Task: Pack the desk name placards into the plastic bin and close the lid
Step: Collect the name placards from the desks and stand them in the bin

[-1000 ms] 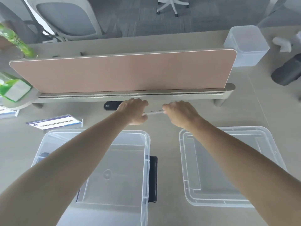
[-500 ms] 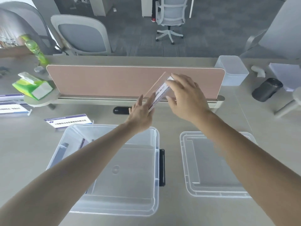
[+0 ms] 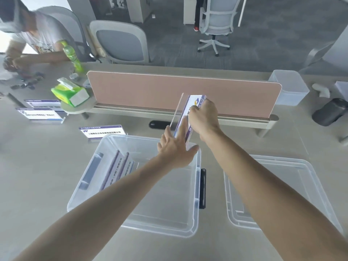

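Gripping placard (image 3: 190,117) (tilted) — both hands, above bin (image 3: 195,185)

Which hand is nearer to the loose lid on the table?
Right. The right hand holds a placard beyond the lid; the left hand is over the bin.

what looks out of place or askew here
Nothing looks damaged or spilled. The placards in the bin lean at a slant, and the lid lies off beside the bin, as packing would explain.

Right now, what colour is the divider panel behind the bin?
Dusty pink, with a pale edge; the divider panel shows best in the head view.
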`<action>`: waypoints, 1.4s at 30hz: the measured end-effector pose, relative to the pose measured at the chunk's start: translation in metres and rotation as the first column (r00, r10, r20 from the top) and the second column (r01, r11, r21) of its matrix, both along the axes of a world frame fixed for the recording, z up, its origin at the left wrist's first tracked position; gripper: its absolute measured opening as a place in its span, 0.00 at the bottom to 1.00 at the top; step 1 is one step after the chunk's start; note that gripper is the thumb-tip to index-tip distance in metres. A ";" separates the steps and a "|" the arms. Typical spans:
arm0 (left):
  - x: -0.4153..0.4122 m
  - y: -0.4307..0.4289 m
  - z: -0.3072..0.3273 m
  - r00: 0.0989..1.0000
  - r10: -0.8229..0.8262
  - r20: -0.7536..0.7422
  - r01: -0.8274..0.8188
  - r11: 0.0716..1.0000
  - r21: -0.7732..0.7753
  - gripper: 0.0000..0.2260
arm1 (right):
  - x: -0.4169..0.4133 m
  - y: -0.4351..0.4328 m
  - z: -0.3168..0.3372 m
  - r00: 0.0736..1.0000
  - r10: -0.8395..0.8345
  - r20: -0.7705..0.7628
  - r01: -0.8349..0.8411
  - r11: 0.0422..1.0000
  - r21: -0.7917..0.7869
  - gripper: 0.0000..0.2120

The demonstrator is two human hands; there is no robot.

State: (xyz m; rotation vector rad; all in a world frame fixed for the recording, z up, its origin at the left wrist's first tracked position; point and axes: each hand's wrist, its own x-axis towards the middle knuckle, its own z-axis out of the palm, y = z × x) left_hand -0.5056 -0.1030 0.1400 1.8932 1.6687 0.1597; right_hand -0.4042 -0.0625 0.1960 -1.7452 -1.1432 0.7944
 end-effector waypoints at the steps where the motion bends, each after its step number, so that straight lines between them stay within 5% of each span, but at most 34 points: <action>1: -0.009 -0.004 0.002 0.999 -0.033 -0.042 0.031 0.999 -0.029 0.44 | -0.001 0.002 -0.003 1.000 0.008 0.006 -0.008 1.000 0.002 0.12; 6: -0.056 0.010 0.018 0.898 0.231 0.375 -0.253 0.968 0.008 0.48 | -0.001 0.001 -0.006 0.998 0.057 0.009 -0.058 0.990 0.125 0.12; 10: -0.069 0.024 0.022 0.698 0.377 0.609 -0.267 0.926 -0.267 0.26 | -0.011 -0.004 -0.010 0.979 0.109 -0.171 -0.070 0.974 0.218 0.18; 12: -0.068 0.027 0.014 0.666 0.407 0.625 -0.282 0.913 -0.294 0.28 | -0.020 -0.003 -0.010 0.961 0.074 -0.266 -0.018 0.978 0.207 0.20; 15: -0.057 0.020 0.003 0.712 0.363 0.601 -0.422 0.905 -0.047 0.22 | -0.031 0.000 -0.014 0.931 0.013 -0.366 0.058 0.982 0.181 0.19; 20: -0.057 0.013 -0.005 0.739 0.355 0.572 -0.482 0.873 0.081 0.21 | -0.038 0.002 -0.019 0.933 0.012 -0.361 0.042 0.989 0.142 0.17; 25: -0.081 0.012 -0.013 0.728 0.463 0.506 -0.519 0.854 -0.036 0.28 | -0.045 0.001 -0.018 0.898 0.179 -0.401 -0.191 0.982 0.010 0.13; 28: -0.102 0.013 -0.021 0.646 0.534 0.546 -0.513 0.833 -0.207 0.30 | -0.059 -0.008 -0.022 0.882 0.331 -0.334 -0.372 0.926 -0.064 0.11; 32: -0.128 0.014 -0.020 0.583 0.536 0.610 -0.379 0.844 -0.379 0.28 | -0.083 -0.018 -0.027 0.915 0.355 -0.193 -0.363 0.932 -0.008 0.11; 35: -0.162 0.022 -0.018 0.686 0.442 0.577 -0.338 0.897 -0.285 0.28 | -0.099 -0.018 -0.029 0.932 0.279 -0.232 -0.295 0.955 -0.036 0.07; 38: -0.208 0.034 -0.030 0.897 0.311 0.314 -0.345 0.937 0.056 0.27 | -0.113 -0.023 -0.036 0.950 0.215 -0.227 -0.245 0.963 -0.114 0.02; 42: -0.260 0.047 -0.066 0.971 0.190 0.143 -0.227 0.918 0.324 0.23 | -0.133 -0.047 -0.058 0.981 0.168 -0.097 -0.187 0.950 -0.251 0.07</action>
